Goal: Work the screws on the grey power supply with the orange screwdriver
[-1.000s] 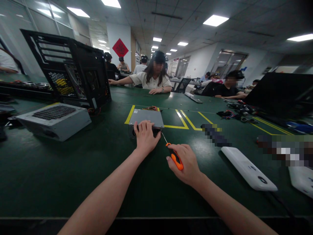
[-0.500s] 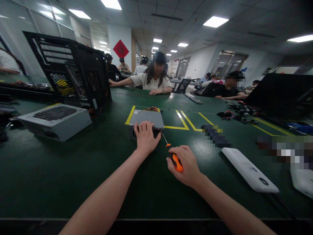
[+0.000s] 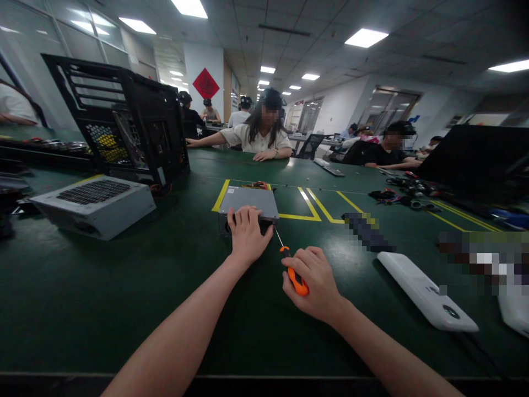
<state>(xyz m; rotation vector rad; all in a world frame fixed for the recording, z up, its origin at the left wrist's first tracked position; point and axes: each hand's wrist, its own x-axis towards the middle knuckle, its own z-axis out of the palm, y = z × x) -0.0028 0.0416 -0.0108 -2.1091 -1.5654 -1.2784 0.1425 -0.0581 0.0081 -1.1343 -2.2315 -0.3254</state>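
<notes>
A grey computer power supply (image 3: 254, 199) sits on the green table in front of me, coloured wires bunched behind it. My left hand (image 3: 249, 234) grips its near side, fingertips over the top edge and thumb at the right corner. In my right hand (image 3: 316, 281) is an orange and black screwdriver (image 3: 298, 282). The fingers wrap its handle, and the thin shaft slants up to the power supply's near right corner, beside my left thumb. Whether the tip sits in a screw is too small to tell.
To the left lies a second power supply (image 3: 99, 207), before an upright black computer case (image 3: 136, 121). A white oblong device (image 3: 427, 289) with a cord lies at right, near cables (image 3: 407, 193). Across the table (image 3: 103, 309) sits a person (image 3: 264, 129).
The screwdriver handle has turned slightly within my right hand, its tip staying at the same corner. My left hand keeps its hold. The whole view has shifted a little.
</notes>
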